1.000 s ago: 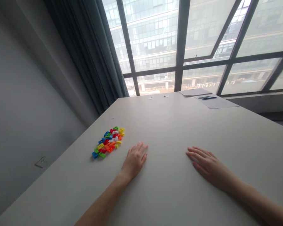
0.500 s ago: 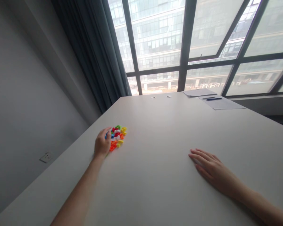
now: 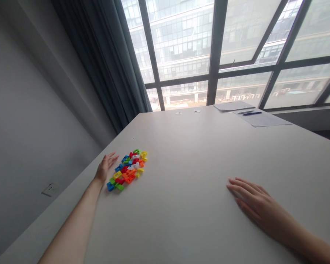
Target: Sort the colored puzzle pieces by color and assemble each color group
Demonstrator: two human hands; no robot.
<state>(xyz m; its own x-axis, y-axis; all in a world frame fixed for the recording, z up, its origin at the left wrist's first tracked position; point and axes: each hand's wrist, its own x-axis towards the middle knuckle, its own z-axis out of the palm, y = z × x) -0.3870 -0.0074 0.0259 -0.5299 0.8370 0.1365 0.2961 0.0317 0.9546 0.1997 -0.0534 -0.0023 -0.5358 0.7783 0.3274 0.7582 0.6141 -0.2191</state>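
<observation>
Some upper-right papers point(image 3: 266, 120) we can't read; our left hand point(image 3: 105, 167) beside mid-left blocks point(image 3: 128, 171), right hand point(image 3: 254, 201) lower-right, both loose, empty.

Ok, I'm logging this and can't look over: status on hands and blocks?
Left hand open, just left of the colored blocks, not touching. Right hand palm down on the table. Blocks loosely bunched; papers and blue pen off by the window.

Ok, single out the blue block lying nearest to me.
The blue block at the near-left end of the cluster, beside green ones; the other blue blocks lie farther away.
</observation>
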